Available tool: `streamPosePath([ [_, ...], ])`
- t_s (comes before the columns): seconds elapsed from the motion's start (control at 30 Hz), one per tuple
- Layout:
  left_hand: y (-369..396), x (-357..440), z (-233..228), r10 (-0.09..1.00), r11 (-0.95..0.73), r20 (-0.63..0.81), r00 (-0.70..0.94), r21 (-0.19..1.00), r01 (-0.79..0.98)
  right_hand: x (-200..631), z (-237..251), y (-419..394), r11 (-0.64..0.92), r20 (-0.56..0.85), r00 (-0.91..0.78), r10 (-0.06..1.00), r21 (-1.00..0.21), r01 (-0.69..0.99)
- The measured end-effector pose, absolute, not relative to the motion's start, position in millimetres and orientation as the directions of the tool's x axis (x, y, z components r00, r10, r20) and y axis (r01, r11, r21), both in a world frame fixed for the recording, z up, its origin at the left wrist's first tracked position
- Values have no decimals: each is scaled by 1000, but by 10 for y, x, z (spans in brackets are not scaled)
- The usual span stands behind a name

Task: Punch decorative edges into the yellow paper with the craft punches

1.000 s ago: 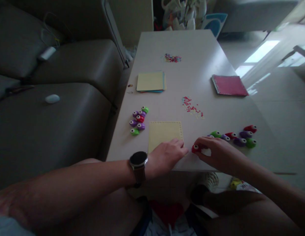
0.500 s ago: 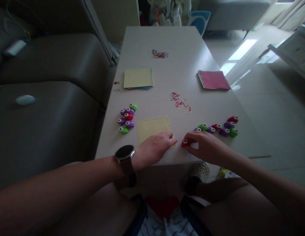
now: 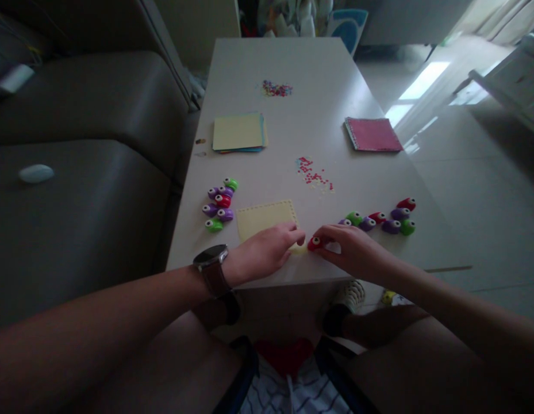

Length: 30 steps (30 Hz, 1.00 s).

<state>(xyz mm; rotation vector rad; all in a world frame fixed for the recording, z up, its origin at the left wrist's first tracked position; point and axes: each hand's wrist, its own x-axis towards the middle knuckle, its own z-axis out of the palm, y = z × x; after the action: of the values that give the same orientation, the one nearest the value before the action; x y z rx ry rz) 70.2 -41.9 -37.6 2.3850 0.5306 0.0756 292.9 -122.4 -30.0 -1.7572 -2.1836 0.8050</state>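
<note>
A pale yellow sheet of paper [image 3: 264,215] lies near the table's front edge, with small punched marks along its far and right edges. My left hand [image 3: 267,247], a watch on its wrist, holds the sheet down by its right side with bent fingers; the lower part of the sheet is hidden under it. In my right hand [image 3: 348,244], thumb and fingers pinch a small red craft hole punch [image 3: 314,244] with an eye-like top. The punch is at the sheet's near right corner; whether the paper is inside it I cannot tell.
Similar punches stand in a left group [image 3: 222,201] and a right group [image 3: 391,225]. Punched-out paper dots [image 3: 312,172] lie beyond the sheet, with another colourful pile [image 3: 276,88] farther back. A paper stack [image 3: 238,133] and a pink notebook [image 3: 373,135] flank them.
My right hand has brought the red hole punch slightly left, up to the sheet's corner. The left hand's fingers have spread a little, and the view has shifted slightly.
</note>
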Motion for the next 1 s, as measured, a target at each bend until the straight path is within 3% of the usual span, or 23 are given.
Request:
streamPosePath([
  [0.83, -430, 707, -327, 388, -707, -124, 914, 596, 381, 2934, -357, -1206, 102, -169, -254, 952, -608, 787],
  [1.0, -421, 672, -258, 309, -771, -151, 939, 539, 341, 2920, -365, -1211, 195, -135, -331, 934, -584, 788],
])
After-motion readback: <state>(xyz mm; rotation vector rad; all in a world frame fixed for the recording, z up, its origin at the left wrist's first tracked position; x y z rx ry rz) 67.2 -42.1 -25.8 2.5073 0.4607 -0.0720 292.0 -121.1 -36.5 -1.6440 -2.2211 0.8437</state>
